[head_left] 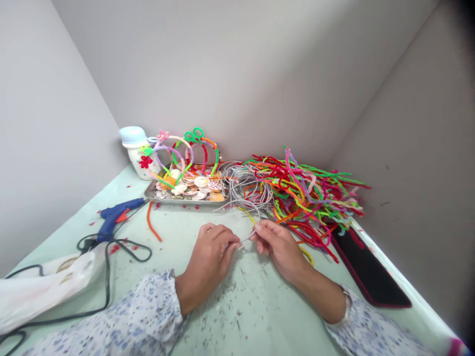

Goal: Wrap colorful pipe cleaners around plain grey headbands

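A thin grey wire stretches between my two hands above the pale green tabletop. My left hand pinches one part of it between thumb and fingers. To the right, my right hand grips the same wire with thumb and forefinger. From there it runs up toward a loose coil of grey wire just behind my hands. Beside the coil, a heap of multicoloured pipe cleaners spreads to the right, some strands reaching close to my right hand.
At the back stands a metal tray of seashells with pipe-cleaner hoops, near a white bottle. A blue glue gun with its black cord and a white bag lie left. A dark phone lies right.
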